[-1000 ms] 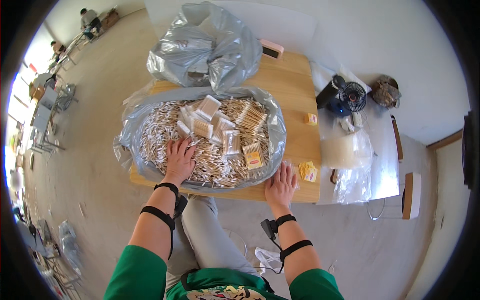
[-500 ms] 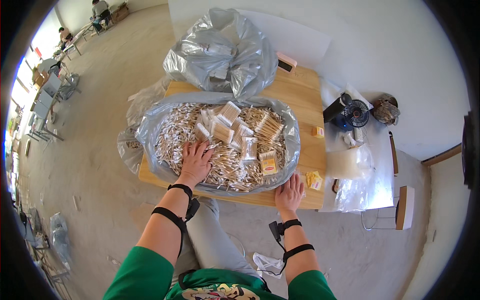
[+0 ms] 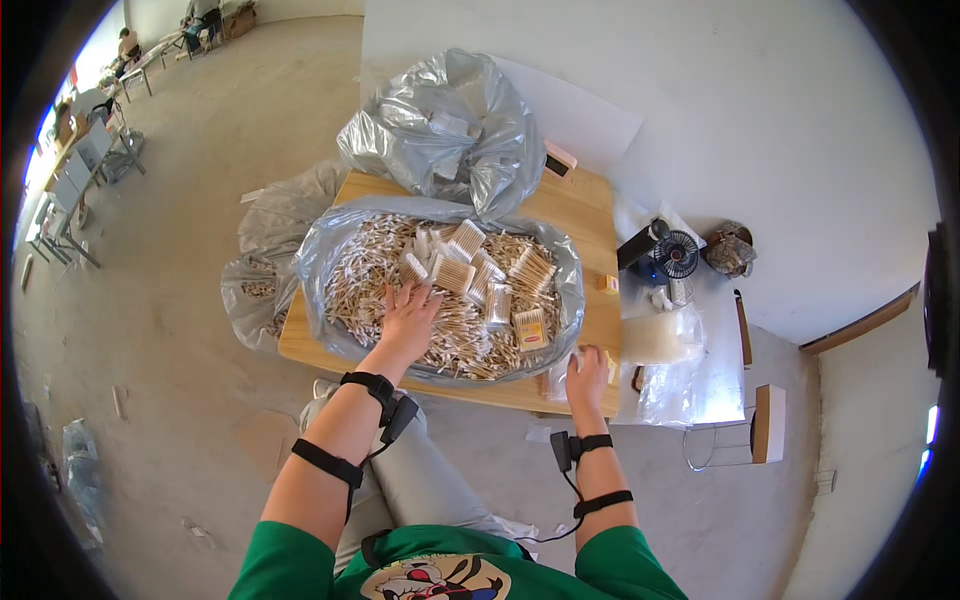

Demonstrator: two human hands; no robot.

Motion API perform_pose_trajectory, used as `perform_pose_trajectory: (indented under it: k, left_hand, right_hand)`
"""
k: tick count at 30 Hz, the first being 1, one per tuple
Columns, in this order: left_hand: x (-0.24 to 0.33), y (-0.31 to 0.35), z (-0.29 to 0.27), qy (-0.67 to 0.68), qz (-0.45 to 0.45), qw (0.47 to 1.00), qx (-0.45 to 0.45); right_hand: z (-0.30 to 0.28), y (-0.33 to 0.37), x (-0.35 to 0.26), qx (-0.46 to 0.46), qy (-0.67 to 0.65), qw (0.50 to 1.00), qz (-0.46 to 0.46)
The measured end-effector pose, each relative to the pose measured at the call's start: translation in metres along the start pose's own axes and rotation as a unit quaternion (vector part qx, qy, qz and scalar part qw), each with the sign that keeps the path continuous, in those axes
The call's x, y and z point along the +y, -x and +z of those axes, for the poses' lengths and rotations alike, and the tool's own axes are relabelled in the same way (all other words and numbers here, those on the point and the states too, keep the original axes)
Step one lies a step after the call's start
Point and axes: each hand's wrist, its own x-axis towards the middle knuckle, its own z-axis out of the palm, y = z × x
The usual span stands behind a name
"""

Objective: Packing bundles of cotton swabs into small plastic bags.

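Loose cotton swabs (image 3: 365, 275) fill a grey plastic bag (image 3: 315, 235) that is spread wide on the table. My left hand (image 3: 408, 322) rests on the swabs, fingers spread, holding nothing. Next to its fingertips lie several clear packs of cotton swabs (image 3: 453, 273). One pack with a yellow label (image 3: 530, 330) lies at the right of the heap. My right hand (image 3: 588, 382) is at the table's near right corner. Its fingers are curled at a clear plastic bag (image 3: 557, 382) and appear to grip it; their tips are partly hidden.
A second grey bag (image 3: 440, 130) stands at the back of the wooden table (image 3: 590, 235). A pink-edged device (image 3: 559, 160) lies beside it. On the right side table are a black fan (image 3: 676, 254), a black bottle (image 3: 642, 244) and clear plastic bags (image 3: 665, 335). People work far left.
My left hand has moved slightly to the right and away from me over the swabs. My right hand has gone from lying flat to curled fingers. The whole view has shifted.
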Motion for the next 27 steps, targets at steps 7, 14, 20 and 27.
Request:
perform_pose_trajectory:
  k: [7,14,20,27]
  left_hand:
    - [0.028,0.012,-0.010,0.104,-0.004,0.987,0.125]
    - [0.047,0.042,-0.013,0.169,-0.012,0.974,0.150]
    - [0.059,0.047,-0.008,0.364,-0.042,0.921,0.131]
    - [0.091,0.049,-0.020,0.725,-0.170,0.662,-0.084]
  right_hand:
    - [-0.015,-0.012,-0.088,-0.022,-0.132,0.977,-0.168]
    - [0.006,-0.027,-0.105,-0.014,0.024,0.993,-0.113]
    - [0.002,-0.034,-0.099,0.019,-0.177,0.983,-0.035]
    - [-0.016,0.008,-0.142,-0.067,-0.685,0.698,0.198]
